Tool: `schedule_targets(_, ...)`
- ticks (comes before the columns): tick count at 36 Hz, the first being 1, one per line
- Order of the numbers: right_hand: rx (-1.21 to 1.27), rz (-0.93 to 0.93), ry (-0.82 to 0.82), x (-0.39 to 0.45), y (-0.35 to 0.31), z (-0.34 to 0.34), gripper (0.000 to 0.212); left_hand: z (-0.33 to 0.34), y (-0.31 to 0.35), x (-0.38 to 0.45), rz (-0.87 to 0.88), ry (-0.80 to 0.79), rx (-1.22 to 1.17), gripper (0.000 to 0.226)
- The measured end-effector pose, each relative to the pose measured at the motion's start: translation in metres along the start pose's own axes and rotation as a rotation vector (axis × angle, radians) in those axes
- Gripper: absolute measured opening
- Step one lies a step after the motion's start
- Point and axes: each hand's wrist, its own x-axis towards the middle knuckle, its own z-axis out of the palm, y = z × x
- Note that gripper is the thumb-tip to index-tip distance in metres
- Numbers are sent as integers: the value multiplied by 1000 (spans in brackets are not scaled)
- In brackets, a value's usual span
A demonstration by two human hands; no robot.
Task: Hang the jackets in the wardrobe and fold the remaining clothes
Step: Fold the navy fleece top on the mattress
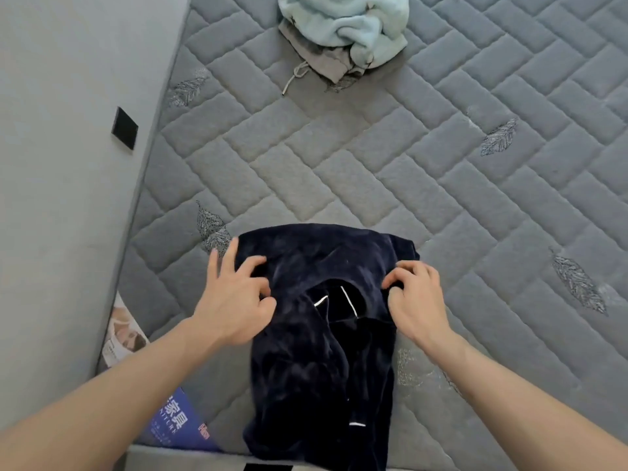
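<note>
A dark navy velvet garment (316, 351) with thin white piping lies partly folded on the grey quilted mattress (373, 171), near its front edge. My left hand (234, 297) is on the garment's upper left part. Its thumb and forefinger pinch the fabric, while its outer fingers stretch out past the cloth's edge. My right hand (413, 300) is on the upper right part, fingers curled and gripping a fold of the fabric. At the far end of the mattress a light blue fluffy garment (343, 25) is heaped on a grey garment (323, 62) with a drawstring.
A grey wall (61, 164) with a black square switch plate (124, 129) runs along the mattress's left side. Printed leaflets (176, 426) lie in the gap at the lower left. Bare mattress stretches between the navy garment and the far heap.
</note>
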Motion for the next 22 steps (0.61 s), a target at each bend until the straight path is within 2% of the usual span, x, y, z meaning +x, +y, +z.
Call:
schedule_targets(2, 38, -12, -12, -4, -12, 6, 13, -11, 18, -3, 78, 232, -22, 27)
schedule_targets(3, 41, 16, -51, -6, -16, 11, 17, -12, 27, -3, 133, 316, -77, 26)
schedule_targets(4, 41, 68, -102, -9, -18, 17, 31, -11, 35, -1, 171, 329, -177, 30)
schedule_targets(6, 21, 189, -185, -12, -16, 27, 52, -5, 46, 1, 168, 145, -398, 59)
schedule_targets(7, 0, 238, -212, -14, -12, 32, 57, 3, 47, 2, 163, 35, -418, 75)
schedule_targets(9, -78, 277, -246, -16, 0, 39, 60, 23, 45, 0, 197, -92, -221, 91)
schedule_targets(11, -141, 303, -262, -18, 11, 44, 57, 41, 39, -5, 210, -158, -37, 94)
schedule_targets(16, -127, 418, -241, -21, 20, 53, 54, 64, 38, -7, 169, -304, 28, 98)
schedule_targets(19, 75, 484, -122, -27, 13, 58, 56, 64, 46, 0, 145, -365, 81, 99)
schedule_targets(22, 383, 632, 68, -54, 10, 59, 85, 62, 55, 7, 111, -387, 146, 98)
